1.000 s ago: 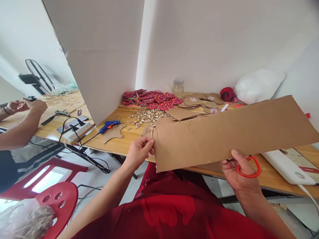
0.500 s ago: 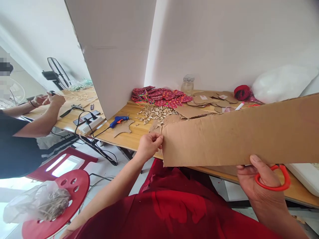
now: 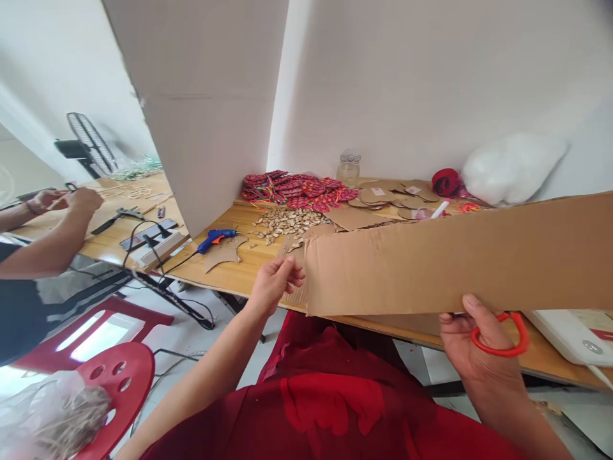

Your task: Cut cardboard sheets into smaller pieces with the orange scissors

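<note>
A long brown cardboard strip (image 3: 445, 259) is held up over the front edge of the wooden table (image 3: 239, 271). My left hand (image 3: 275, 281) pinches its left end. My right hand (image 3: 472, 348) grips red-handled scissors (image 3: 502, 332) at the strip's lower edge, thumb against the cardboard; the blades are hidden behind it. My red clothing fills the bottom of the view.
On the table lie a blue glue gun (image 3: 214, 239), pale seeds (image 3: 285, 223), red woven pieces (image 3: 297, 188), cardboard cut-outs (image 3: 383, 195), a jar (image 3: 348, 167), red yarn (image 3: 445, 181) and white stuffing (image 3: 512, 167). A white partition (image 3: 205, 115) stands left. Another person (image 3: 43, 217) works beyond it; a red stool (image 3: 112, 383) stands below.
The cardboard strip has stayed in both hands, shifting slightly as my head turned. My right hand with the scissors sits a little further left than half a second ago.
</note>
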{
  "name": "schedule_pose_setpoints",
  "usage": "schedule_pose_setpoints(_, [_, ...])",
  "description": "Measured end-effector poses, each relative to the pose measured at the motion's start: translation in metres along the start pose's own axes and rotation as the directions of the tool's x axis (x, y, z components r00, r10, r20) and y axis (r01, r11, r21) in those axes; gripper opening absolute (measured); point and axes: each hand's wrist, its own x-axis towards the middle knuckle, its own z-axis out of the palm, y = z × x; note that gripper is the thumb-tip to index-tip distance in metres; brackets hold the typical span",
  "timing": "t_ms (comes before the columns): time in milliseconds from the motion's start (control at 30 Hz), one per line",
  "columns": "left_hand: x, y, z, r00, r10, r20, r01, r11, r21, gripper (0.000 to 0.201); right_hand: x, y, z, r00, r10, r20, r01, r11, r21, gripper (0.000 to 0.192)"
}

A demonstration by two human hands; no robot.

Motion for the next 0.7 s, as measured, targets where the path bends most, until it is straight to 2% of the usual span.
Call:
schedule_pose_setpoints(100, [-0.003,-0.003,-0.009,1.000,-0.022,0.003,0.022,0.988,-0.155,0.037,0.001,0.002,-0.001,0.999,0.034,0.025,-0.035,0.998,0.044,0.030])
schedule_pose_setpoints(200, [-0.006,-0.002,-0.014,0.986,-0.096,0.139,0.141,0.921,-0.362,0.059,0.001,0.002,-0.001,0.998,0.052,0.020,-0.053,0.997,0.052,0.029])
schedule_pose_setpoints(267, [-0.010,-0.001,-0.012,0.952,-0.174,0.251,0.269,0.866,-0.422,0.050,0.000,0.002,0.000,0.999,0.050,0.019,-0.051,0.997,0.050,0.028])
schedule_pose_setpoints(333, [-0.016,-0.002,-0.007,0.918,-0.228,0.324,0.356,0.834,-0.422,0.045,-0.001,0.003,0.001,0.998,0.047,0.038,-0.049,0.998,0.050,0.027])
schedule_pose_setpoints(433, [-0.025,-0.007,0.004,0.891,-0.289,0.350,0.417,0.825,-0.381,0.047,-0.004,0.005,0.003,0.995,0.046,0.085,-0.050,0.998,0.047,0.026])
schedule_pose_setpoints(700, [-0.038,-0.012,0.018,0.890,-0.335,0.309,0.429,0.846,-0.316,0.057,-0.007,0.011,0.007,0.993,0.052,0.109,-0.054,0.998,0.015,0.025])
